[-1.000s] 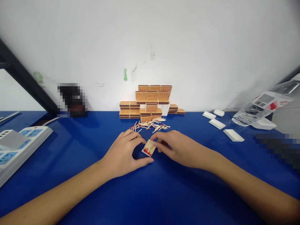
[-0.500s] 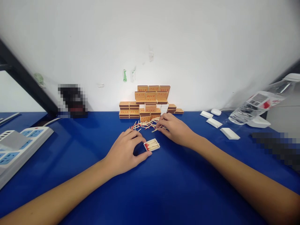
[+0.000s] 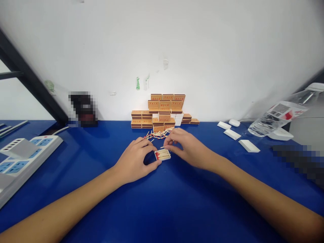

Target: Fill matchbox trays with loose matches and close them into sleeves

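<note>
A small white matchbox tray (image 3: 165, 159) lies on the blue table, filled with red-headed matches (image 3: 163, 154). My left hand (image 3: 138, 160) grips the tray's left end between thumb and fingers. My right hand (image 3: 186, 146) is pinched on a single match (image 3: 162, 147) at the tray's far edge, just above the matches inside. Behind the hands lies a loose heap of matches (image 3: 158, 135), partly covered by my right hand. Yellow-orange matchboxes (image 3: 165, 105) are stacked against the wall behind the heap.
Several empty white trays (image 3: 249, 145) lie to the right, near a white rounded case (image 3: 234, 123) and a leaning plastic bottle (image 3: 275, 114). On the left stands a power strip (image 3: 32, 152) with a plugged-in charger (image 3: 17, 147). A blurred dark object (image 3: 83, 109) stands by the wall.
My right hand has moved from the match heap toward me and left, bringing a match over the tray's far edge. My left hand stays on the tray. The view has shifted slightly.
</note>
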`<state>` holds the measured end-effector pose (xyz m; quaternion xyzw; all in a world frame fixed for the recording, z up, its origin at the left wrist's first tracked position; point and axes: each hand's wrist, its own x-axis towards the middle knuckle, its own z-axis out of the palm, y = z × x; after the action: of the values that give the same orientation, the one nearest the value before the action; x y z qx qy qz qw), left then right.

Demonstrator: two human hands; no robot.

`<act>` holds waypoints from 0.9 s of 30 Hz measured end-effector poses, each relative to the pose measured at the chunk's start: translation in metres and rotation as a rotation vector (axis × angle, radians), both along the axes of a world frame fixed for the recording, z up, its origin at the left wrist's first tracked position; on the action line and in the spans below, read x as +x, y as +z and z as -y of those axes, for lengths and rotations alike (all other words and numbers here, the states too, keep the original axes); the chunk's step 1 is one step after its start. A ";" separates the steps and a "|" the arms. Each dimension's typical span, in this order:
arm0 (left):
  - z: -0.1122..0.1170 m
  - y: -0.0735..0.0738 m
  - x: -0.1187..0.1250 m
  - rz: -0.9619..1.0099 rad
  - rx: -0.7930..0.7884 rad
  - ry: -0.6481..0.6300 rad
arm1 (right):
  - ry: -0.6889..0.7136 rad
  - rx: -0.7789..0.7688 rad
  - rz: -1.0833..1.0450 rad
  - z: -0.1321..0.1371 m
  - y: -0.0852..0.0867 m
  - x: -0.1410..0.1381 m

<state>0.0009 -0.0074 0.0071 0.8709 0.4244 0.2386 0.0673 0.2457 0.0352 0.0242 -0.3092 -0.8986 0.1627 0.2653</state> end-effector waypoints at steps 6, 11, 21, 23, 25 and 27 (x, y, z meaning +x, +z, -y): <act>-0.001 -0.001 0.000 -0.007 0.010 -0.004 | -0.048 -0.185 -0.062 0.017 0.001 -0.014; 0.001 -0.001 -0.002 0.000 -0.006 -0.020 | -0.092 -0.546 -0.239 0.011 0.001 -0.014; -0.002 -0.002 -0.002 0.048 -0.034 -0.092 | -0.104 -0.560 -0.360 0.008 -0.002 -0.014; -0.003 -0.002 -0.003 0.048 -0.035 -0.085 | -0.116 -0.559 -0.354 0.007 -0.002 -0.013; -0.004 -0.001 -0.005 0.051 -0.031 -0.076 | -0.108 -0.574 -0.333 0.006 -0.003 -0.012; -0.006 -0.001 -0.006 0.059 -0.025 -0.068 | -0.094 -0.581 -0.292 0.006 -0.003 -0.011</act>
<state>-0.0051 -0.0018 0.0062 0.8765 0.3952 0.2563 0.0989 0.2349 0.0297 0.0215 -0.3866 -0.7518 0.4426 0.2991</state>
